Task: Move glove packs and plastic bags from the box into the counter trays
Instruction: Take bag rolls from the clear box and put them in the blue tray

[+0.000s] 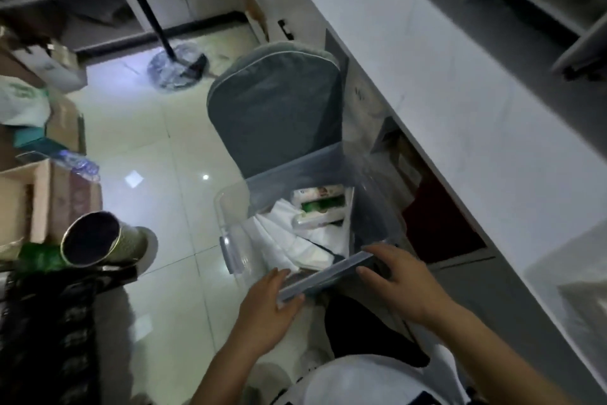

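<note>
Your left hand (262,304) and right hand (399,280) both grip the near rim of the clear plastic box (236,240), fingers (371,273) curled over its edge (thumbs under or behind it). The box sits on a chair with a grey cushioned back (276,112). Inside lie white plastic bags (295,237) and glove packs (320,207) with green print. The white tabletop (460,83) runs along your right.

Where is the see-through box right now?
In the head view, the clear box sits on the grey chair beside the white counter, and both hands, left hand and right hand, grip its near rim.
</note>
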Demonstrator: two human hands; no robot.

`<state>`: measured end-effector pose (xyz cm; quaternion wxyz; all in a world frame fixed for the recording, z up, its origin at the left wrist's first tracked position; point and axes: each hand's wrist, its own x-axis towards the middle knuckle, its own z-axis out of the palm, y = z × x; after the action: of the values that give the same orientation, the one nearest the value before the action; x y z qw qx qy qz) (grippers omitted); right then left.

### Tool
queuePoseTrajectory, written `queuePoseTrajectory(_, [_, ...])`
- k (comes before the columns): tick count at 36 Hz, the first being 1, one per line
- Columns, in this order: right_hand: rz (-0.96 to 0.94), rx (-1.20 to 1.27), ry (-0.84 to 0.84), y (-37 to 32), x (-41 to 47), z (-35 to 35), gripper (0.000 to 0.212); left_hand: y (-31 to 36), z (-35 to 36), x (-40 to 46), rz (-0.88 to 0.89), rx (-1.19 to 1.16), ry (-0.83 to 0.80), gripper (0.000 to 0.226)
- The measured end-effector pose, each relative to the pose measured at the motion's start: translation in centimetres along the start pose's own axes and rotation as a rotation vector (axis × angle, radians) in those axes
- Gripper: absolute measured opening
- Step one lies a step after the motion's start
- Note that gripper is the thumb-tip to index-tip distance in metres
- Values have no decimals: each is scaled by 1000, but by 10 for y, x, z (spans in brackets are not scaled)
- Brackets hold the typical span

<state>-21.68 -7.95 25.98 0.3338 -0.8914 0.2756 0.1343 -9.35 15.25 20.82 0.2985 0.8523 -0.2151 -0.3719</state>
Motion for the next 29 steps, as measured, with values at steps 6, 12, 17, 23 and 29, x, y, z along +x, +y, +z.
queuePoseTrajectory(6, [23,1,-98,32,80,-11,55,7,-21,40,-192,31,-1,63])
queuePoseTrajectory(12, [104,-39,-154,76,134,26,48,15,-13,108,-293,18,-58,62])
queuePoseTrajectory(17, [197,-200,-274,107,141,76,65,6,15,162,-381,85,-180,65])
queuePoseTrajectory(23, [147,-323,-286,125,133,105,66,-17,50,224,-401,291,-281,68])
queuePoseTrajectory(29, [30,-346,-135,140,125,120,57,-37,80,297,-241,635,-230,79])
